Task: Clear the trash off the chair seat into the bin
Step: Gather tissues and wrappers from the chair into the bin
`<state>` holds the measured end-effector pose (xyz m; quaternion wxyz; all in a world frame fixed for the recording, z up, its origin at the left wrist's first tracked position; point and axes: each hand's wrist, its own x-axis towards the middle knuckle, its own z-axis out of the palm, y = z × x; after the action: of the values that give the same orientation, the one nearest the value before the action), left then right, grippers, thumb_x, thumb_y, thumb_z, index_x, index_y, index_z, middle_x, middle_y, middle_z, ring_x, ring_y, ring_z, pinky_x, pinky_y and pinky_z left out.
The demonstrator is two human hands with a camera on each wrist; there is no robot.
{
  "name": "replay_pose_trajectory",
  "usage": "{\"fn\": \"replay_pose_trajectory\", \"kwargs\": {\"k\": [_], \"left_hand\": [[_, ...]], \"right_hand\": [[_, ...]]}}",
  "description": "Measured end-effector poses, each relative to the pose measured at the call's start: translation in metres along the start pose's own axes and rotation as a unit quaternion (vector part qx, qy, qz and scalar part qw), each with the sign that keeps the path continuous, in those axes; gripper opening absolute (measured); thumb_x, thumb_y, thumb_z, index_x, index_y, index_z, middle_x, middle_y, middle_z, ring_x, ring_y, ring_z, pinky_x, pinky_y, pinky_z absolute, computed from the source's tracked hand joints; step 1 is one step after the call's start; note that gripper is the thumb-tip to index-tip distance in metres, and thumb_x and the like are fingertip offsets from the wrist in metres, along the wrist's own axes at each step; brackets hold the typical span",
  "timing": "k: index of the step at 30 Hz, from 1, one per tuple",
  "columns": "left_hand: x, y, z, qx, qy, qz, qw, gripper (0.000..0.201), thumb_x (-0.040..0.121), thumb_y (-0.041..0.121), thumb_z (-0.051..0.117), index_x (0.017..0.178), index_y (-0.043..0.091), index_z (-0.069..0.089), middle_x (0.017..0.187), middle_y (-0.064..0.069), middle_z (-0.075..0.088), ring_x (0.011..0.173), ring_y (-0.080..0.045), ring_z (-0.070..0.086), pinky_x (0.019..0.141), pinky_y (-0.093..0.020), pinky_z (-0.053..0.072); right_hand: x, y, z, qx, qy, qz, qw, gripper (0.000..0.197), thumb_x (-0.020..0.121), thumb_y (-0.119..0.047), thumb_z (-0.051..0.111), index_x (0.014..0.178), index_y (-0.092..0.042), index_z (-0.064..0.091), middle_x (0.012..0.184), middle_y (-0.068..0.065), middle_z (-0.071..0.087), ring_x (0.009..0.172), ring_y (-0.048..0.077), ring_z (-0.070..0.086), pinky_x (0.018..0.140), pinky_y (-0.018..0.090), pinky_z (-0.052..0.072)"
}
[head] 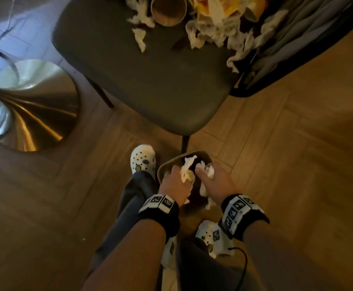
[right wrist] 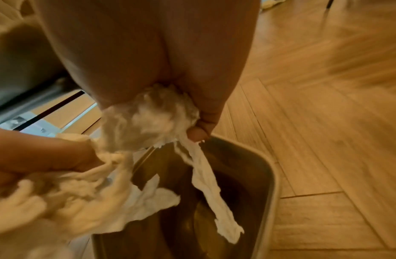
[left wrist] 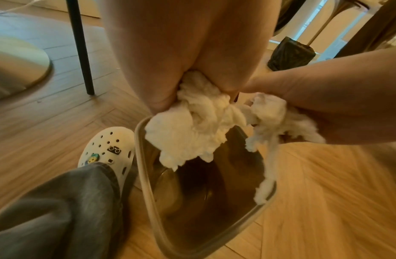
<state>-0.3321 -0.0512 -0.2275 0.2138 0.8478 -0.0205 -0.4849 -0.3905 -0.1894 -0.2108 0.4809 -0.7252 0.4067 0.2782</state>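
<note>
Both hands hover over the open tan bin [head: 165,164] on the floor, just in front of the chair. My left hand [head: 176,177] grips a crumpled white tissue wad [left wrist: 192,133] above the bin's mouth [left wrist: 140,157]. My right hand [head: 208,178] grips another tissue wad [right wrist: 152,119], and a torn strip [right wrist: 212,191] of it hangs down into the bin [right wrist: 274,175]. On the far part of the dark grey chair seat [head: 150,80] lie several crumpled tissues [head: 200,36], a paper cup [head: 168,10] on its side and a yellow wrapper [head: 223,7].
A round gold table base [head: 35,106] stands at the left. Beside the seat at the upper right is a dark fabric-lined container [head: 307,45]. My white clogs [head: 143,162] stand next to the bin, with a thin chair leg [head: 185,143] just behind it. Wooden floor lies to the right.
</note>
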Motion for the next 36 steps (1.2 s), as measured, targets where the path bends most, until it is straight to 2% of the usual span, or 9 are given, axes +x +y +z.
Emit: {"fn": "replay_pose_trajectory", "kwargs": {"k": [3,9,11,14,21,26,29,32,36], "left_hand": [[0.029,-0.010,0.021,-0.003,-0.024,-0.022,0.999,0.071,0.085,0.051,0.053,0.147,0.027,0.030,0.143,-0.011,0.037,0.116,-0.035,0.045,0.091,-0.039,0.040],[0.027,-0.013,0.019,0.060,-0.098,-0.033,0.993,0.099,0.076,0.068,0.053,0.157,0.032,0.009,0.163,-0.012,0.018,0.143,-0.041,0.027,0.115,-0.050,0.033],[0.010,-0.004,0.002,0.127,-0.060,0.012,0.990,0.069,0.090,0.054,0.053,0.150,0.025,0.035,0.154,-0.014,0.037,0.135,-0.036,0.043,0.110,-0.045,0.041],[-0.019,0.020,-0.040,0.052,0.030,0.049,0.997,0.031,0.097,0.042,0.051,0.118,0.021,0.064,0.108,-0.004,0.070,0.099,-0.019,0.066,0.091,-0.038,0.053],[-0.057,0.110,-0.198,-0.001,0.097,0.205,0.974,0.025,0.098,0.047,0.047,0.087,0.029,0.060,0.073,0.004,0.063,0.064,-0.006,0.061,0.064,-0.027,0.054],[-0.019,0.164,-0.316,0.000,0.236,0.259,0.937,0.015,0.098,0.036,0.052,0.103,0.027,0.064,0.091,0.013,0.055,0.077,-0.003,0.054,0.070,-0.021,0.044],[0.016,0.181,-0.370,0.019,0.293,0.252,0.922,0.023,0.096,0.039,0.052,0.116,0.028,0.060,0.113,0.006,0.050,0.102,-0.014,0.053,0.088,-0.032,0.049],[0.047,0.187,-0.413,0.046,0.326,0.201,0.923,0.041,0.094,0.044,0.054,0.132,0.029,0.049,0.135,-0.003,0.042,0.125,-0.025,0.042,0.104,-0.042,0.043],[0.094,0.182,-0.451,0.052,0.285,0.115,0.950,0.085,0.082,0.069,0.058,0.149,0.031,0.026,0.153,-0.009,0.023,0.140,-0.039,0.024,0.113,-0.056,0.033]], "right_hand": [[0.029,0.007,0.013,0.020,-0.005,-0.003,1.000,0.070,0.080,-0.066,0.058,0.137,-0.027,0.044,0.137,0.006,0.049,0.121,0.027,0.050,0.097,0.040,0.043],[0.032,0.019,0.008,-0.068,-0.051,-0.001,0.996,0.071,0.080,-0.074,0.050,0.138,-0.035,0.048,0.142,0.002,0.049,0.125,0.026,0.050,0.101,0.038,0.042],[0.022,0.014,-0.002,-0.093,-0.045,-0.003,0.995,0.062,0.083,-0.072,0.047,0.128,-0.030,0.058,0.126,-0.001,0.062,0.112,0.021,0.058,0.093,0.037,0.048],[0.004,-0.011,-0.024,-0.060,-0.014,-0.017,0.998,0.038,0.091,-0.059,0.049,0.109,-0.030,0.066,0.101,-0.004,0.071,0.094,0.015,0.064,0.081,0.035,0.053],[-0.026,-0.163,-0.102,0.062,0.107,-0.124,0.985,0.022,0.095,-0.044,0.053,0.087,-0.027,0.064,0.078,-0.004,0.067,0.075,0.011,0.063,0.066,0.030,0.046],[0.003,-0.286,-0.164,0.063,0.229,-0.178,0.955,0.016,0.095,-0.038,0.055,0.096,-0.023,0.061,0.087,-0.004,0.064,0.082,0.014,0.060,0.065,0.027,0.043],[0.039,-0.330,-0.183,-0.038,0.293,-0.215,0.931,0.025,0.092,-0.035,0.059,0.114,-0.022,0.059,0.113,0.007,0.058,0.105,0.026,0.055,0.086,0.035,0.048],[0.070,-0.360,-0.190,-0.172,0.266,-0.200,0.927,0.060,0.085,-0.043,0.066,0.138,-0.028,0.042,0.142,0.012,0.037,0.130,0.036,0.034,0.106,0.047,0.034],[0.105,-0.377,-0.190,-0.322,0.193,-0.162,0.913,0.092,0.076,-0.062,0.066,0.149,-0.042,0.015,0.157,0.004,0.014,0.142,0.035,0.016,0.110,0.057,0.030]]}}
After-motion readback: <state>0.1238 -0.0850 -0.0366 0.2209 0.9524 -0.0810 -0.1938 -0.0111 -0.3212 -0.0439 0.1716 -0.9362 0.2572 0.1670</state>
